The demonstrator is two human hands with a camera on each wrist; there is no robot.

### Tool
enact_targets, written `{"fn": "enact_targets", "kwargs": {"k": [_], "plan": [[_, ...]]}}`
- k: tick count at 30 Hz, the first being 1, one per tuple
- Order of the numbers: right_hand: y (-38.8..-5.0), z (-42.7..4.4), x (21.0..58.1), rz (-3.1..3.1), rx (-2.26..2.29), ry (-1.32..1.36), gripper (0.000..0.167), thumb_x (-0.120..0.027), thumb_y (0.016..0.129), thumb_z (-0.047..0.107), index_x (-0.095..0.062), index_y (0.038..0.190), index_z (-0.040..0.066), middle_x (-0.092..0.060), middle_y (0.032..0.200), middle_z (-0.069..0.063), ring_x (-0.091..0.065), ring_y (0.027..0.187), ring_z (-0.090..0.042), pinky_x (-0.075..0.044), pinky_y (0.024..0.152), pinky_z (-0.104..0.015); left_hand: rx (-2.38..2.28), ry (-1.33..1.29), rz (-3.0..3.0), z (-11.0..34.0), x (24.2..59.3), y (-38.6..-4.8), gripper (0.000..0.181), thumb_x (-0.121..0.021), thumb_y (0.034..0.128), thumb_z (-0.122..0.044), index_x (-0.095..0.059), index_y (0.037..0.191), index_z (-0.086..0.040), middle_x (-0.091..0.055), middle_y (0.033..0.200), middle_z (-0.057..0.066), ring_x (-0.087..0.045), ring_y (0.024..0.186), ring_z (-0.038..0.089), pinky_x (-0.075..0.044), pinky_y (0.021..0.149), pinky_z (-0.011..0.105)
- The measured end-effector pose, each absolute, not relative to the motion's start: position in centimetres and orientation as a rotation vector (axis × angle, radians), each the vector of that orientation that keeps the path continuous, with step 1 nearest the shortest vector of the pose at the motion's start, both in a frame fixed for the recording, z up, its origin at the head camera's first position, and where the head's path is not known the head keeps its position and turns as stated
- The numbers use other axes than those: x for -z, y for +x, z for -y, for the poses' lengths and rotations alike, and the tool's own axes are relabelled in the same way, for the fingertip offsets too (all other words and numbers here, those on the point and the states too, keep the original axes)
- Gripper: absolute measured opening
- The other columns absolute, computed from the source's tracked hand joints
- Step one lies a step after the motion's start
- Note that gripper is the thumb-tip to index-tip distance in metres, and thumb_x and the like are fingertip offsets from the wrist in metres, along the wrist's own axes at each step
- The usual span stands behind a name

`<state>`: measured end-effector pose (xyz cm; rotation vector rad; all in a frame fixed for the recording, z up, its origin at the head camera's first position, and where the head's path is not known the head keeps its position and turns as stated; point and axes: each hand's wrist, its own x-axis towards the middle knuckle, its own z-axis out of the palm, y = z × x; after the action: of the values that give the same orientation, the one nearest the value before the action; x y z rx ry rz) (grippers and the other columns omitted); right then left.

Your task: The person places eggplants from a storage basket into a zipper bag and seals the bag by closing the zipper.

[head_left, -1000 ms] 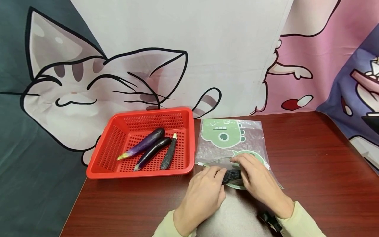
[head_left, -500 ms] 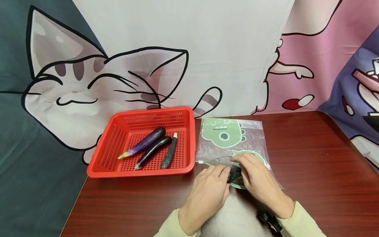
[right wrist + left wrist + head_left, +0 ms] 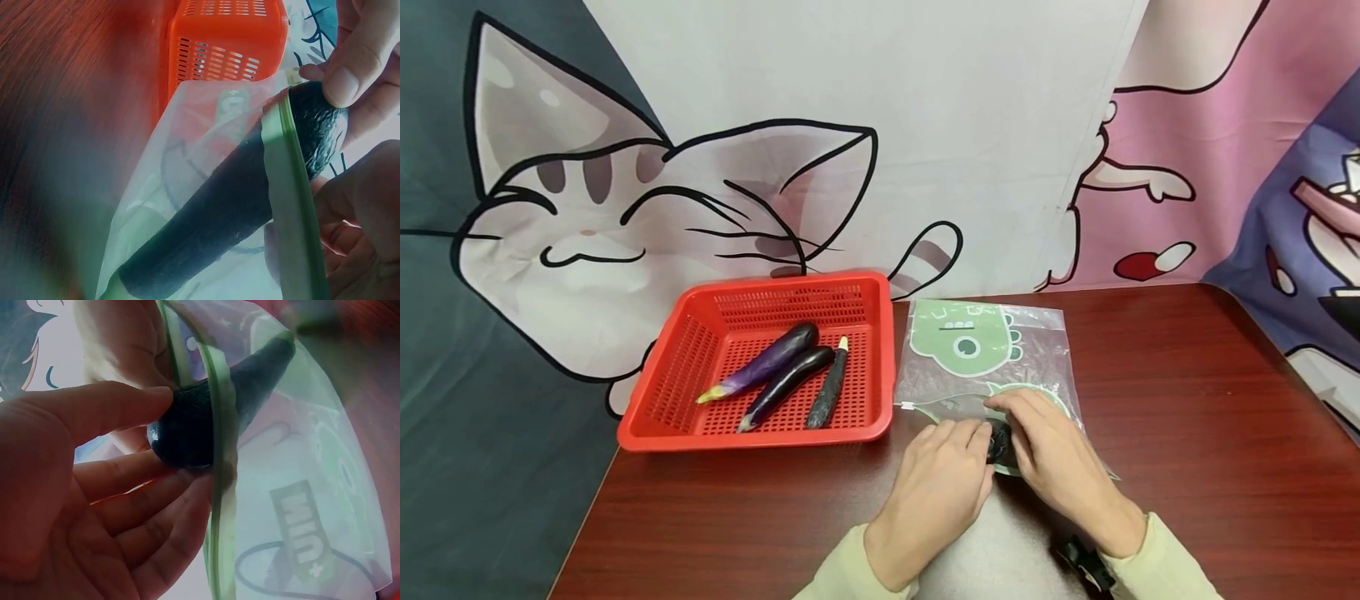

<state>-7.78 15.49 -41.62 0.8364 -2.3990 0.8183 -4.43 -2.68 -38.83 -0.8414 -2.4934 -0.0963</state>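
A dark zucchini [image 3: 212, 206] lies mostly inside a clear zip bag [image 3: 1037, 342] printed with green cartoon shapes. Its rounded, wrinkled end [image 3: 178, 428] sticks out past the bag's green zip edge. My left hand [image 3: 934, 487] pinches that end between thumb and fingers. At the bag's mouth, my right hand [image 3: 1060, 467] holds the rim, with its fingers partly hidden by the plastic. The zucchini's pale tip points into the bag, away from the left hand.
Left of the bag stands a red basket [image 3: 883, 367] with two eggplants [image 3: 786, 379] and another dark zucchini [image 3: 829, 387] in it. A white zip slider [image 3: 907, 406] sits at the bag's left edge. A printed cloth hangs behind the brown table [image 3: 1187, 400].
The left hand has moved right toward the right hand, pushing the zucchini deeper into the bag. Less of the zucchini shows between the hands. The right hand has stayed put.
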Motion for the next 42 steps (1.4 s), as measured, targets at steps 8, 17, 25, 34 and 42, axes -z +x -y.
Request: {"fn": "enact_targets", "kwargs": {"k": [8, 17, 25, 34, 42], "plan": [[-7.7, -15.4, 41.6, 2.377, -0.837, 0.852, 0.034, -0.054, 0.086, -0.011, -0.066, 0.113, 0.005, -0.065, 0.11, -0.003, -0.061, 0.103, -0.021, -0.04, 0.094, -0.027, 0.116, -0.813, 2.524, 2.4, 39.6, -4.7, 0.038, -0.079, 0.0787, -0.036, -0.07, 0.106, -0.012, -0.068, 0.096, -0.005, -0.067, 0.073, 0.011, -0.051, 0.061, 0.026], [-7.6, -15.3, 41.6, 2.365, -0.844, 0.863, 0.033, -0.055, 0.084, -0.011, -0.065, 0.112, 0.003, -0.065, 0.109, -0.005, -0.061, 0.103, -0.023, -0.04, 0.095, -0.029, 0.076, -0.74, 2.534, 1.8, 40.5, -5.0, 0.035, -0.079, 0.0786, -0.035, -0.072, 0.104, -0.012, -0.069, 0.092, -0.007, -0.061, 0.052, 0.012, -0.042, 0.043, 0.026], [-7.5, -15.3, 41.5, 2.381, -0.875, 0.866, 0.03, -0.052, 0.087, -0.007, -0.065, 0.112, 0.003, -0.065, 0.11, -0.005, -0.06, 0.105, -0.023, -0.037, 0.098, -0.025, 0.037, -0.663, 2.521, 1.2, 41.1, -5.2, 0.032, -0.083, 0.0744, -0.038, -0.071, 0.093, -0.015, -0.061, 0.077, -0.009, -0.057, 0.046, 0.011, -0.037, 0.039, 0.025], [-7.3, -15.1, 41.3, 2.379, -0.858, 0.874, 0.034, -0.054, 0.084, -0.011, -0.065, 0.113, 0.004, -0.064, 0.111, -0.004, -0.059, 0.105, -0.022, -0.038, 0.096, -0.027, -0.026, -0.568, 2.498, 0.9, 41.6, -5.2, 0.032, -0.083, 0.0732, -0.042, -0.07, 0.088, -0.017, -0.057, 0.071, -0.009, -0.058, 0.046, 0.011, -0.037, 0.04, 0.025], [-7.2, -15.2, 41.1, 2.385, -0.898, 0.884, 0.033, -0.053, 0.086, -0.009, -0.065, 0.114, 0.003, -0.065, 0.112, -0.005, -0.059, 0.108, -0.023, -0.035, 0.1, -0.022, -0.085, -0.428, 2.447, 0.0, 42.1, -5.0, 0.011, -0.068, 0.0779, -0.021, -0.071, 0.086, -0.015, -0.054, 0.067, -0.008, -0.053, 0.04, 0.012, -0.03, 0.035, 0.025]]}}
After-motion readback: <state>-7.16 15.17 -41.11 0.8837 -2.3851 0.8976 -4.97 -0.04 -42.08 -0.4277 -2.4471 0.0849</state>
